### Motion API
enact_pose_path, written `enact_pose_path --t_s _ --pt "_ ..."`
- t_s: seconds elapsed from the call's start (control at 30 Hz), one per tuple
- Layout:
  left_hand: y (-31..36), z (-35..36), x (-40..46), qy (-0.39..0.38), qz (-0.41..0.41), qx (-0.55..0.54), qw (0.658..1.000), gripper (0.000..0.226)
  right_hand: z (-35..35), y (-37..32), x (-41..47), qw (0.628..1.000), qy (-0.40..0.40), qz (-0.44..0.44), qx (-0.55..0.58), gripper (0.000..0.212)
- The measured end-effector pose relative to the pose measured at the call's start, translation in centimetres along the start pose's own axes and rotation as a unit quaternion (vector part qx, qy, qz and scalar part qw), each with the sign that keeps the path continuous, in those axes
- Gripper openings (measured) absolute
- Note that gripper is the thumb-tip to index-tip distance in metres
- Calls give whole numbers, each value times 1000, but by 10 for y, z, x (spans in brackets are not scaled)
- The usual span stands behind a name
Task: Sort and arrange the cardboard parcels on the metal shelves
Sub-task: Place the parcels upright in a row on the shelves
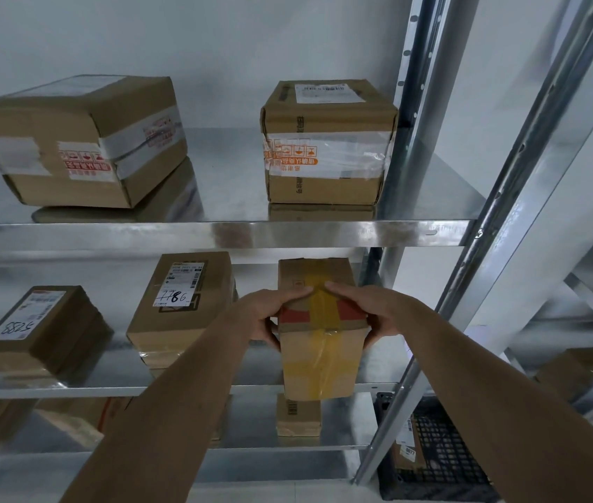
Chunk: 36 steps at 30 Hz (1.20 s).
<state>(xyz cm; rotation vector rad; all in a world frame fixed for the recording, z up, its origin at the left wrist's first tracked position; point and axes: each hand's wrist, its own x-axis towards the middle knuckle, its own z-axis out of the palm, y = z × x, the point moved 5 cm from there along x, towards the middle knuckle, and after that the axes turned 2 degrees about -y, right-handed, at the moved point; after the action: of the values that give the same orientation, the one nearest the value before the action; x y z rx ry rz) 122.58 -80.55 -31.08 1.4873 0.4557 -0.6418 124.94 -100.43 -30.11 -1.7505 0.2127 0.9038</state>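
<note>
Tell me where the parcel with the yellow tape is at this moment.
In the head view, the parcel with yellow tape is at the right end of the middle shelf, held between the left hand and right hand, right of the parcel marked 7786.

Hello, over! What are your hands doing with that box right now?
Both hands, left and right, gripping the taped box at the middle shelf front edge. Labelled box close on its left, not touching. Nothing blocking.
</note>
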Motion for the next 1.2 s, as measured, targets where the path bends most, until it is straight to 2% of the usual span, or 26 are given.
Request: enact_pose_path --t_s 0.1,0.27,0.77,1.2 --pt "1 2 0 8 -1 9 1000 96 0 1 1 1000 -6 5 10 109" --pt "-1 3 4 -2 -3 13 1000 84 -3 4 3 1000 -17 7 7 109" --pt "-1 -1 11 -3 -16 31 999 63 -6 2 4 1000 0 1 -12 72" --pt "2 3 3 12 -1 39 999 53 -4 4 2 1000 16 -13 -19 71"
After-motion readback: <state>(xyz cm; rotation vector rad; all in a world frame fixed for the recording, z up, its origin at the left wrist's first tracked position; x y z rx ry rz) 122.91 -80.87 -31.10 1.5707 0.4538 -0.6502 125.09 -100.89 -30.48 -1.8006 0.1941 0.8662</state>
